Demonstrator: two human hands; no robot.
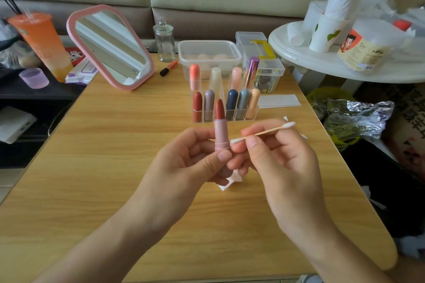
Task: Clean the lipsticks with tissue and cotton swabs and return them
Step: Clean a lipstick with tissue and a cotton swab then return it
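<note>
My left hand [195, 156] grips an uncapped lipstick [220, 126] upright above the wooden table [115, 144]; its pink tube carries a dark red stick. My right hand [276, 156] pinches a cotton swab [264, 132] by its wooden stem, and the swab's left tip touches the tube's rim. A crumpled white tissue [230, 182] lies on the table under my hands, partly hidden. Behind stands a clear organizer [226, 107] holding several capped lipsticks. Another cotton swab [286, 119] lies behind my right hand.
A pink-framed mirror [110, 48], a glass jar [164, 41], an orange pen [169, 68] and clear plastic boxes [209, 55] sit at the back. A folded tissue [279, 101] lies right of the organizer. An orange drink cup [41, 43] stands left, a white round table [345, 57] right.
</note>
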